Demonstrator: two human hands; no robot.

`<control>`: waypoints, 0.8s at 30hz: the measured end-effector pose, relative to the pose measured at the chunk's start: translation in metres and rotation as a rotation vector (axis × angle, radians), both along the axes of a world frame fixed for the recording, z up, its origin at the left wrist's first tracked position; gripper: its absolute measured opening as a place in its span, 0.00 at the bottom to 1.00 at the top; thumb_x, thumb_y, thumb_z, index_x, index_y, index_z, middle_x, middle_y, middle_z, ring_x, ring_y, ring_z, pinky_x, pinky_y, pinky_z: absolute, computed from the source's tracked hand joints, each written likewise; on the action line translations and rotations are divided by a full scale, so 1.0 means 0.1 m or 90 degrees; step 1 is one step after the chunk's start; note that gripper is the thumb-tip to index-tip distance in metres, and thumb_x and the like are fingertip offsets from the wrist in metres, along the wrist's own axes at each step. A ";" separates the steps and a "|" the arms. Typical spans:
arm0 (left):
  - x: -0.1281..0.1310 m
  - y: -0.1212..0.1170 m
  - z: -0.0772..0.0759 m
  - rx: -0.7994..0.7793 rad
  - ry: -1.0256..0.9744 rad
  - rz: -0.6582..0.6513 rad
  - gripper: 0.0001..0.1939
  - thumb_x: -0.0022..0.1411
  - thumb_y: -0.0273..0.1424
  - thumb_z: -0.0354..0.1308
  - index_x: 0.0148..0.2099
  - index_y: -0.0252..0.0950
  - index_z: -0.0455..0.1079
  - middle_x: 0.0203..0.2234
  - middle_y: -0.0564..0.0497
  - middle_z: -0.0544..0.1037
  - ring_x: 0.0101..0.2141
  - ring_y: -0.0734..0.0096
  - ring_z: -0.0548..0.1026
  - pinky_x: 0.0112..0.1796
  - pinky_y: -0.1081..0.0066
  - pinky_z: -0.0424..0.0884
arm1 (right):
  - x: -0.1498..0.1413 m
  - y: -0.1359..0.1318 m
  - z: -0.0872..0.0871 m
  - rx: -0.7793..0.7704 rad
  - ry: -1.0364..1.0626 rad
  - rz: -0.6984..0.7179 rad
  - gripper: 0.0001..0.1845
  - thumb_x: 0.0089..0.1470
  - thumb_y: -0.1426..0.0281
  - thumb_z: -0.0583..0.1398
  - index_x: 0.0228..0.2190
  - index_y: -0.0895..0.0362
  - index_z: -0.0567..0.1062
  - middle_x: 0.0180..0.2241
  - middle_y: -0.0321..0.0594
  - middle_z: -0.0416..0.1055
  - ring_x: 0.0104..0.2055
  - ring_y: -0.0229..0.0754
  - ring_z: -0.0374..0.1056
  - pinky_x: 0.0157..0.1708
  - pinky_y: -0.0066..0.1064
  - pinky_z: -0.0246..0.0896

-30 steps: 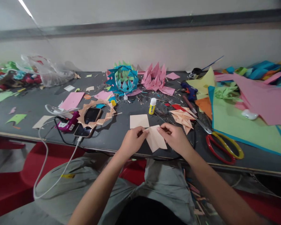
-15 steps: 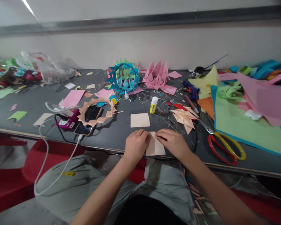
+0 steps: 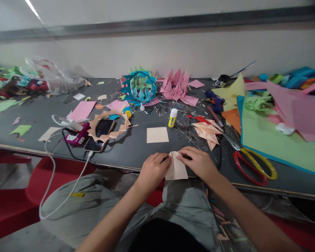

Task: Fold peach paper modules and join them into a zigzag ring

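A small peach paper sheet [image 3: 176, 170] with a crease down its middle lies at the table's front edge, its near end over the edge. My left hand [image 3: 154, 170] grips its upper left side, thumb and fingers pinched. On the upper right side, my right hand [image 3: 196, 161] pinches the same sheet, fingers curled. Just beyond my hands rests a flat peach paper square [image 3: 157, 134]. A capped yellow glue stick [image 3: 172, 118] stands upright behind it. To the right lie folded peach paper pieces [image 3: 206, 131], partly overlapping.
Scissors [image 3: 248, 159] with red and yellow handles lie at right beside large green paper [image 3: 275, 145]. Pink [image 3: 175, 85] and blue folded-paper rings [image 3: 139, 89] stand at the back. At left, a peach zigzag ring [image 3: 123, 131] lies over a phone [image 3: 103, 129], near a purple power adapter [image 3: 77, 134].
Both hands and the creased sheet have shifted slightly toward me and to the right. The grip on the paper stays similar.
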State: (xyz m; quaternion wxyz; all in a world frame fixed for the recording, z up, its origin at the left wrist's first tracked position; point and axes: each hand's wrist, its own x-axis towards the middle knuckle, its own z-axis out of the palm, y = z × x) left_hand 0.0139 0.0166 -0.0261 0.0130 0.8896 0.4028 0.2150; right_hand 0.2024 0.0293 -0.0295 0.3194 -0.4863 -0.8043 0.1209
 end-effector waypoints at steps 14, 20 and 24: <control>-0.01 0.00 -0.01 -0.029 -0.009 -0.008 0.09 0.62 0.29 0.48 0.40 0.34 0.68 0.36 0.49 0.73 0.36 0.70 0.69 0.38 0.69 0.69 | -0.06 -0.17 -0.03 0.044 -0.010 0.012 0.12 0.55 0.74 0.52 0.32 0.58 0.76 0.34 0.42 0.74 0.36 0.40 0.70 0.38 0.32 0.67; -0.04 0.05 0.00 -0.032 0.022 -0.052 0.09 0.62 0.28 0.47 0.41 0.33 0.68 0.36 0.49 0.73 0.36 0.70 0.69 0.38 0.69 0.69 | 0.02 -0.13 0.02 0.056 -0.055 0.120 0.15 0.57 0.73 0.49 0.36 0.59 0.75 0.37 0.44 0.74 0.39 0.39 0.69 0.40 0.31 0.67; -0.07 0.07 0.01 -0.047 0.041 -0.083 0.09 0.62 0.27 0.47 0.42 0.33 0.67 0.37 0.49 0.72 0.36 0.70 0.69 0.38 0.69 0.68 | 0.05 -0.11 0.04 0.062 -0.077 0.149 0.15 0.57 0.73 0.49 0.37 0.60 0.75 0.38 0.45 0.74 0.40 0.39 0.69 0.41 0.31 0.68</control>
